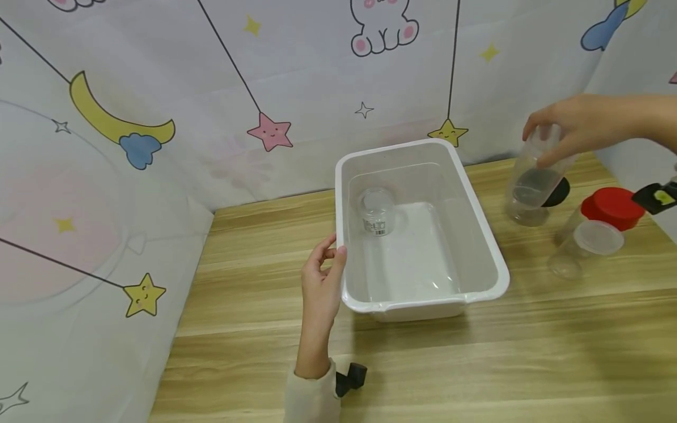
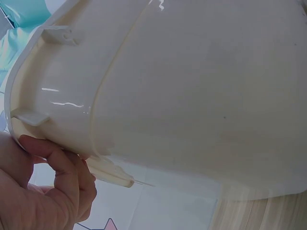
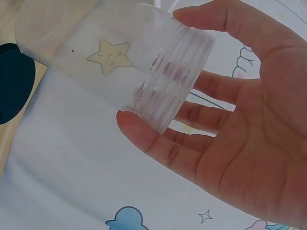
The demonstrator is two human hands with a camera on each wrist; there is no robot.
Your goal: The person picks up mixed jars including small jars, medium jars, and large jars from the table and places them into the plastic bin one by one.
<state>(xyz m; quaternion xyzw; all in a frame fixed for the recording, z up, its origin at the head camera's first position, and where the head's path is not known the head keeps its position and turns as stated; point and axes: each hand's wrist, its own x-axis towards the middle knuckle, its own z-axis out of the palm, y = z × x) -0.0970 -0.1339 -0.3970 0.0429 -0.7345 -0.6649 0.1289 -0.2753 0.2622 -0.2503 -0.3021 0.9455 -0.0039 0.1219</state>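
Note:
My left hand [image 1: 321, 285] pinches the left rim of a white plastic basin [image 1: 485, 247]. In the left wrist view, fingers of the left hand [image 2: 53, 187] curl under that rim, against the basin's outer wall [image 2: 192, 96]. Inside the basin, near its back left, is a clear jar [image 1: 376, 211] with printing on it. Off to the right, my right hand [image 1: 592, 126] holds a tall clear plastic jar [image 1: 529, 191] by its ribbed top end. The right wrist view has the thumb and fingers of the right hand [image 3: 249, 124] around that end of the jar [image 3: 110, 62].
Behind the held jar is a black lid [image 1: 557, 192], its container mostly hidden. Farther right stand a red-lidded jar [image 1: 616, 208] and a clear jar with a whitish lid [image 1: 597, 238]. A patterned cloth [image 1: 211, 70] hangs behind the wooden table [image 1: 254, 264].

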